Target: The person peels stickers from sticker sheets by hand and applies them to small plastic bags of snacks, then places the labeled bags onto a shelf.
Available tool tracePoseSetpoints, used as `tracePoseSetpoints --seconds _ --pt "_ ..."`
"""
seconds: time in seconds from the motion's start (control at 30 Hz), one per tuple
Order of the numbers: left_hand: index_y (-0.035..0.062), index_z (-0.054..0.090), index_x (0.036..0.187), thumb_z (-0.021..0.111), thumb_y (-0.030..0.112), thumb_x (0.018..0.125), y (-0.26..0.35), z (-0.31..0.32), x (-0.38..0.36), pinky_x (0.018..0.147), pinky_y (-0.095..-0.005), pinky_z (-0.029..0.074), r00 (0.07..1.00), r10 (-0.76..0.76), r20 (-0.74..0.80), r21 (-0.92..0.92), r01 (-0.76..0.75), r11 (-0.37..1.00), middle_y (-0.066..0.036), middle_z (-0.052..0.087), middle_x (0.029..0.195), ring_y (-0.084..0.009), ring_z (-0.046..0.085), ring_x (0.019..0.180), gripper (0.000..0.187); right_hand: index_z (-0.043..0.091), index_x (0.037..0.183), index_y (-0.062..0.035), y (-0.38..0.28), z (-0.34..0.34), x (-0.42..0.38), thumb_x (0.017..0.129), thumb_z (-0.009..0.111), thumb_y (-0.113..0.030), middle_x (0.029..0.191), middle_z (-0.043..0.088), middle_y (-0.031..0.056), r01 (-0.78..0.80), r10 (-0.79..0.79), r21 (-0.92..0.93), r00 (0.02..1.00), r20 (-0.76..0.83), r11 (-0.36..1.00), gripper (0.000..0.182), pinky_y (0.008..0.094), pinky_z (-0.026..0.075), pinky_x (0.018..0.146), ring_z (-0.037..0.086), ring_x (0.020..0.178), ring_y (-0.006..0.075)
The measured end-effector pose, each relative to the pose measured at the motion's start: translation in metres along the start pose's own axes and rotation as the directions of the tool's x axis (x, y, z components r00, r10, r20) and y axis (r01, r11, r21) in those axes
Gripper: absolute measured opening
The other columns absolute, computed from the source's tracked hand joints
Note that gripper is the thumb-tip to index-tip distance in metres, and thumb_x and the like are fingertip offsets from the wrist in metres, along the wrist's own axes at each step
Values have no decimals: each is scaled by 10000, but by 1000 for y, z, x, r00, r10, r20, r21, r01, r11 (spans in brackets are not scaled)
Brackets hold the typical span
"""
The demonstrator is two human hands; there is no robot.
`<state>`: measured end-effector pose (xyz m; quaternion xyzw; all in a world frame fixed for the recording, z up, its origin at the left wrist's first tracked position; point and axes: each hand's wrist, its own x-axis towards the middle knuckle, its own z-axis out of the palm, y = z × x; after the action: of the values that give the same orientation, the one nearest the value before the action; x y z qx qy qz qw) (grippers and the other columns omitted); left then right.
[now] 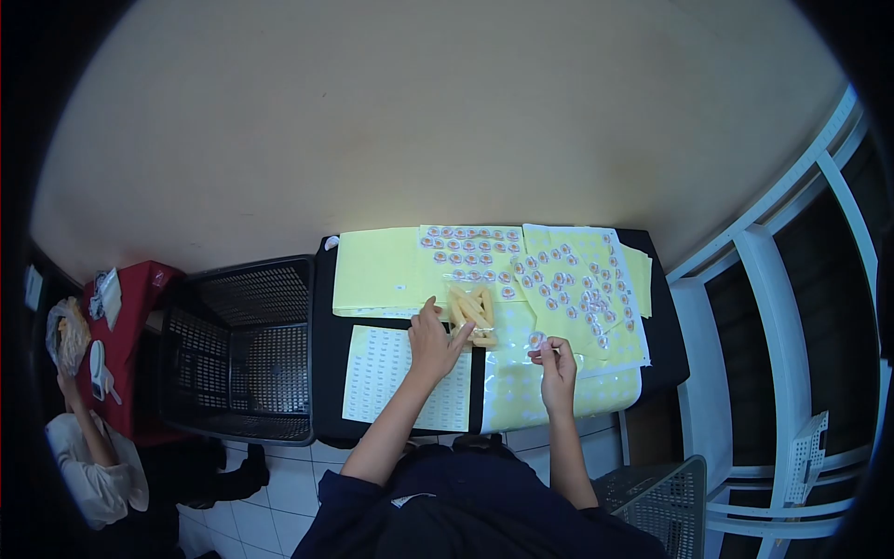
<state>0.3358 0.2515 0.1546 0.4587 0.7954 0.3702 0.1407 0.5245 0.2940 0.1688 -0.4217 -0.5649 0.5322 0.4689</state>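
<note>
A clear plastic bag of pale yellow sticks (475, 312) lies on the sheets in the middle of the table. My left hand (431, 347) is at its left side, fingers spread, with the thumb at the bag's lower left edge. In my right hand (559, 371), thumb and fingertips pinch a round printed sticker (537, 341), to the right of the bag. Behind the bag, a yellow sheet (386, 265) carries rows of the same kind of stickers. More sticker sheets (582, 279) overlap at the right. A sheet of small printed labels (377, 373) lies beside my left forearm.
A black plastic crate (237, 424) stands left of the black-covered table (666, 345). Beyond it, another person (93, 456) handles a bag (67, 335) beside a red-covered table (154, 279). A grey crate (684, 508) sits at lower right, near white metal framing (768, 270).
</note>
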Motion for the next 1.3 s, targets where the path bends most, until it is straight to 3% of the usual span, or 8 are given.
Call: tracePoseSetpoints --seconds 0.1,0.2,0.23,0.33,0.4,0.53,0.73,1.3 --pt "-63 288 1213 641 341 731 -4 5 7 858 -394 322 981 -54 185 -176 88 981 -183 448 1065 -278 425 984 722 481 880 -12 -4 3 -14 857 496 -109 783 518 32 -32 31 19 999 23 999 101 211 422 644 524 711 94" --pt "-43 288 1225 654 229 724 -13 14 3 839 -365 369 995 49 91 -543 8 839 -171 469 1035 -252 455 960 678 504 860 -7 6 9 -24 837 512 -94 808 500 31 -60 59 12 995 77 998 91 221 415 628 507 700 103" --pt "-43 288 1225 654 229 724 -17 17 3 839 -365 369 994 58 97 -544 4 839 -171 469 1035 -252 455 960 678 504 860 -7 7 7 -25 837 512 -94 808 500 31 -59 58 13 996 67 998 91 221 415 628 507 700 103" --pt "-19 313 1230 656 131 707 -23 14 -2 830 -320 412 988 151 25 -572 -110 813 -155 477 1058 -227 485 973 643 529 806 10 -37 14 -10 814 526 -99 777 483 81 292 -215 -347 946 243 891 110 257 407 602 500 683 172" --pt "0 350 1230 634 80 710 -10 -4 -7 853 -297 415 965 133 224 -774 94 626 -152 476 1119 -209 503 1000 598 524 801 5 -68 18 6 808 529 -108 769 484 78 310 -184 -387 926 329 869 113 263 401 602 493 686 167" --pt "-9 382 1223 589 13 715 -4 -30 -18 889 -282 392 922 221 318 -809 142 571 -148 502 1137 -175 491 1045 549 527 802 6 -92 27 31 796 527 -140 757 482 92 413 -76 -462 804 590 785 146 284 399 635 487 713 190" --pt "-15 393 1213 590 8 702 -7 -47 -26 882 -280 391 907 233 351 -809 169 562 -132 511 1121 -167 492 1040 548 542 801 3 -100 47 35 792 513 -169 746 482 111 600 -33 -500 660 750 625 175 340 394 690 481 758 252" --pt "-2 360 1218 575 -19 716 2 -61 -35 889 -283 398 944 233 231 -830 66 554 -133 449 1163 -178 451 1083 546 540 791 -5 -99 60 25 779 511 -151 749 492 118 602 -125 -524 720 683 602 149 374 396 688 491 749 278"
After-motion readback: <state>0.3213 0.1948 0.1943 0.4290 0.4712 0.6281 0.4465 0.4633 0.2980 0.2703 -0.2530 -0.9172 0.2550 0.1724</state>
